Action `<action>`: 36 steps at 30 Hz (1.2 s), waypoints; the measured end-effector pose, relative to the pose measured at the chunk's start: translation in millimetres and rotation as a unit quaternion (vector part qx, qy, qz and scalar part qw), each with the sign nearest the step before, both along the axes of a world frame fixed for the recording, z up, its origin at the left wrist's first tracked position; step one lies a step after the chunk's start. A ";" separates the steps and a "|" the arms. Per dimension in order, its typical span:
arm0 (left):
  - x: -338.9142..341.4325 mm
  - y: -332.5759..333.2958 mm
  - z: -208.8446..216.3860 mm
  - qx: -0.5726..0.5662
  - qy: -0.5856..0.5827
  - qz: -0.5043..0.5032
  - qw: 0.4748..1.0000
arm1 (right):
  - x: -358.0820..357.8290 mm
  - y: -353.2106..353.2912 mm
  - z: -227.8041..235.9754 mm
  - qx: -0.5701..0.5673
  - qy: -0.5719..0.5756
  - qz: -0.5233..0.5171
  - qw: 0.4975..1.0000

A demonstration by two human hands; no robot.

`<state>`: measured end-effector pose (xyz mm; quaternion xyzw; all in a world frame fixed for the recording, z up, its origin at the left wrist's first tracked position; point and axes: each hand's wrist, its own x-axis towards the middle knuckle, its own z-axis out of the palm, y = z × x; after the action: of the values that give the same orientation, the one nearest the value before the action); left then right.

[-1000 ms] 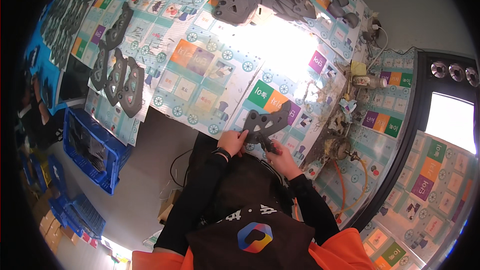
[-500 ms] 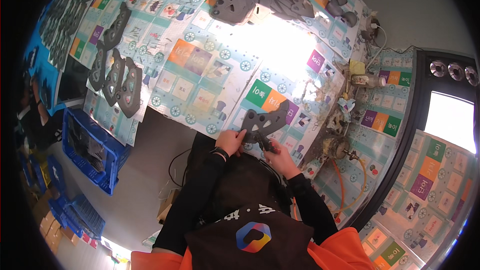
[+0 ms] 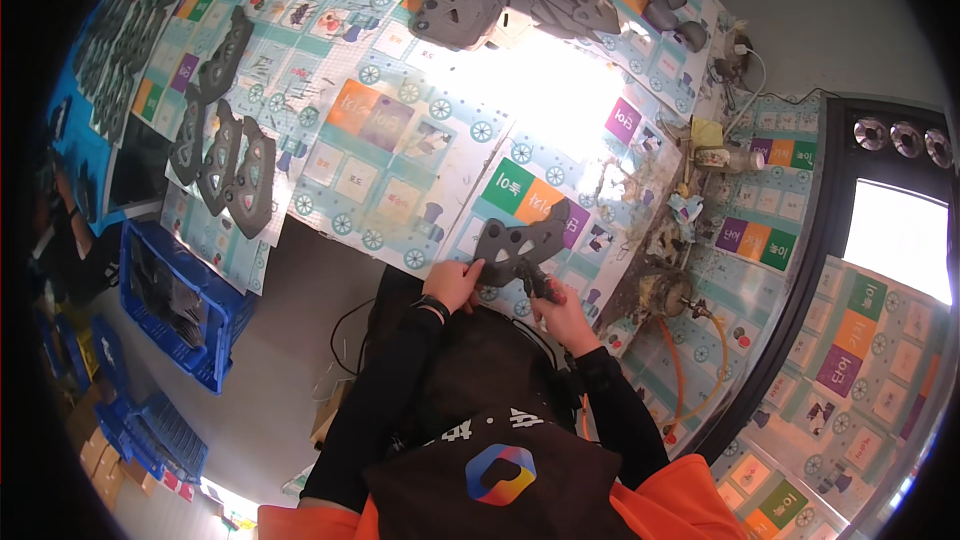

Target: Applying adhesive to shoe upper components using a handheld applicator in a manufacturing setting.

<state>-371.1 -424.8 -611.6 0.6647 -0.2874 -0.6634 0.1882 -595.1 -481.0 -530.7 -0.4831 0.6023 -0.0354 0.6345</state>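
Note:
At the table's near edge, my left hand pinches the lower left end of a dark grey moulded plastic part. The part is curved, with several cut-out holes, and lies tilted above the covered tabletop. My right hand is closed round small pliers with red on the handles. Their dark jaws meet the part's lower edge, but whether they bite on it is too small to tell. Farther left on the table lie several similar grey parts, and a big pile of them stands at the back.
Rounded grey pieces lie at the back right. A jar and a grimy round metal fitting with orange hoses sit along the right edge. A blue crate stands left below the table. At far left another person's arm shows.
My right hand has turned slightly, so more of the pliers' red handles shows. The left hand keeps its hold on the part. The whole view has shifted a little.

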 end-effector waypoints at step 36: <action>-1.6 -1.6 1.6 0.022 0.024 0.027 0.999 | -32.0 -27.3 -5.2 -0.050 -0.004 -0.120 0.992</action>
<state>-372.7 -426.4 -610.0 0.6598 -0.2500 -0.6803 0.1986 -627.1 -508.3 -535.9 -0.4386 0.6504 -0.1433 0.6034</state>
